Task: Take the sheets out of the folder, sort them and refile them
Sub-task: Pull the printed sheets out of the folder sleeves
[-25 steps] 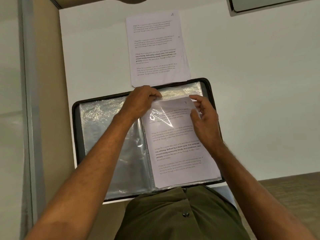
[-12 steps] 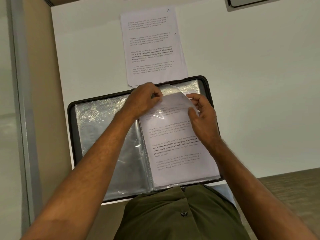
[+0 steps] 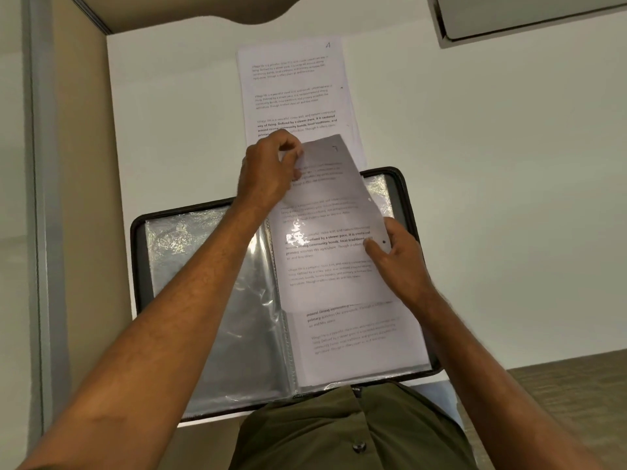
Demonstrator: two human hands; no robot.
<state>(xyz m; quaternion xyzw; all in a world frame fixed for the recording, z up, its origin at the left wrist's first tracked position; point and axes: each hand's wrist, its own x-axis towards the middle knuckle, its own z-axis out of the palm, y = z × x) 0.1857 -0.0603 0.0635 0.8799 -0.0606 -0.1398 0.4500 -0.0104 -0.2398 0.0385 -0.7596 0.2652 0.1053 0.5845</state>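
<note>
Far left, a beige panel (image 3: 84,198) borders the white desk (image 3: 509,198). The folder (image 3: 139,266) lies open at the near desk edge, its left page of clear sleeves (image 3: 210,300) holding nothing I can see. My left hand (image 3: 268,174) pinches the top left corner of a printed sheet (image 3: 325,252), fingers curled on it, lifting it partway out of the right-hand sleeve; its top edge overlaps the sheet marked A (image 3: 291,93), which lies flat on the desk just beyond the folder. Another printed sheet (image 3: 356,337) shows in the sleeve below. My right hand (image 3: 397,262) grips the lifted sheet's right edge, thumb on top. Right of the folder, open desk; a white object (image 3: 529,15) at the far right corner.
</note>
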